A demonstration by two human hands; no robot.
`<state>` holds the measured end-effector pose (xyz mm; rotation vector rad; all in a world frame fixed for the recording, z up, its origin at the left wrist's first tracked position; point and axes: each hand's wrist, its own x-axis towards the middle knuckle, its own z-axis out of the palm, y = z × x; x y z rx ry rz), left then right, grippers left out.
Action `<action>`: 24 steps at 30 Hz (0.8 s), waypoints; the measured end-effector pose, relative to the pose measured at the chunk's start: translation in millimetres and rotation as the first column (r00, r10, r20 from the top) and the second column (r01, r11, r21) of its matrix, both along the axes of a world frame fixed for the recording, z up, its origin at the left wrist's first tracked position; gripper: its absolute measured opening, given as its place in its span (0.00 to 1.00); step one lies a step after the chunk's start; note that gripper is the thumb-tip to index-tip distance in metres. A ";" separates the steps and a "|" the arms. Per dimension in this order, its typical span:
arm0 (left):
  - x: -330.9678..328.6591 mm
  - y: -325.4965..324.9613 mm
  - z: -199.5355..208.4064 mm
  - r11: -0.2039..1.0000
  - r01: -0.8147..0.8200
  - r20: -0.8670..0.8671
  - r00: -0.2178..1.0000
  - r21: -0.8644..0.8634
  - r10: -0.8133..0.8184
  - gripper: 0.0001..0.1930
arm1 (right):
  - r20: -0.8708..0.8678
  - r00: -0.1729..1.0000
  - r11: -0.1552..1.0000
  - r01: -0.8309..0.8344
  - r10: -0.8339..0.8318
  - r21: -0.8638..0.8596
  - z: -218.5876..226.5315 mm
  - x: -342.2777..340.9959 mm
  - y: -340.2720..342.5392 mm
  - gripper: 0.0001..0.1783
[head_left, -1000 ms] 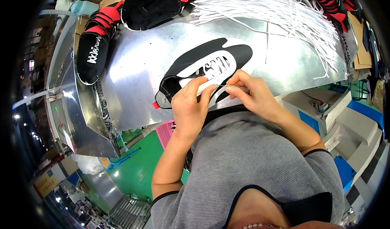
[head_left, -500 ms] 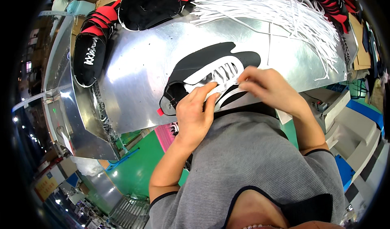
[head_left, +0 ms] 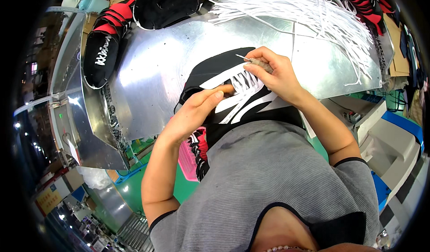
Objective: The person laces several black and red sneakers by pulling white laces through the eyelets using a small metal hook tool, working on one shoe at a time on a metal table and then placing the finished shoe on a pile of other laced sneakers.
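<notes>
A black-and-white shoe upper point(head_left: 210, 68) lies on the metal table close to my body, its white lace point(head_left: 245, 84) crossing the eyelet strips in several rows. My left hand point(head_left: 199, 106) grips the upper by its opening; some fingertips go in under the lacing and are hidden, and the thumb rests on top. Over the far eyelet strip, my right hand point(head_left: 275, 73) is closed around the light brown handle of an awl-like tool point(head_left: 260, 65). Its thin metal tip points left, above the black part of the upper; whether it ends in a hook is too small to tell.
A big heap of white laces point(head_left: 291, 19) spreads over the table's point(head_left: 148, 73) far right. Black-and-red shoe uppers point(head_left: 101, 57) lie at the far left, with more at the far right. A pink basket point(head_left: 187, 160) holding uppers stands below the near edge.
My right hand has moved up and left over the lacing, and the awl-like tool now shows in it. The left hand has slid slightly left and down, its fingers going under the lace.
</notes>
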<state>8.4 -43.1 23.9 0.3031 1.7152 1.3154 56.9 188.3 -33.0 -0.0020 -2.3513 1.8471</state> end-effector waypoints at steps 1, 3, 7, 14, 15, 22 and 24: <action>-3.6 1.3 2.9 1.000 -0.002 0.076 0.997 -0.017 0.003 0.18 | 0.009 1.000 1.000 0.000 0.000 -0.023 0.0 0.2 0.5 0.12; -12.8 -0.8 5.5 0.992 0.084 0.239 0.969 -0.093 -0.059 0.18 | -0.145 0.985 0.995 -0.091 0.096 0.040 -5.6 1.1 3.2 0.12; -18.6 -8.4 -14.1 0.996 0.034 0.340 0.938 0.079 -0.059 0.18 | -0.193 0.916 0.931 -0.321 0.351 0.173 -7.8 4.3 15.1 0.11; -20.3 -3.3 -1.7 0.940 0.243 0.018 0.969 -0.240 -0.246 0.18 | -0.287 0.825 0.851 -0.374 0.487 0.369 -7.6 4.1 20.3 0.11; -17.2 -0.9 3.4 0.915 0.249 -0.038 0.961 -0.318 -0.275 0.21 | -0.275 0.826 0.844 -0.373 0.492 0.386 -9.2 4.8 21.1 0.11; 0.5 4.3 26.0 0.799 0.296 -0.477 0.675 -0.524 -0.563 0.27 | -0.306 0.800 0.809 -0.336 0.516 0.483 -9.5 12.9 8.4 0.11; -1.9 -8.3 20.2 0.821 0.237 -0.363 0.808 -0.519 -0.463 0.26 | -0.323 0.796 0.815 -0.332 0.512 0.476 -8.5 13.1 5.0 0.11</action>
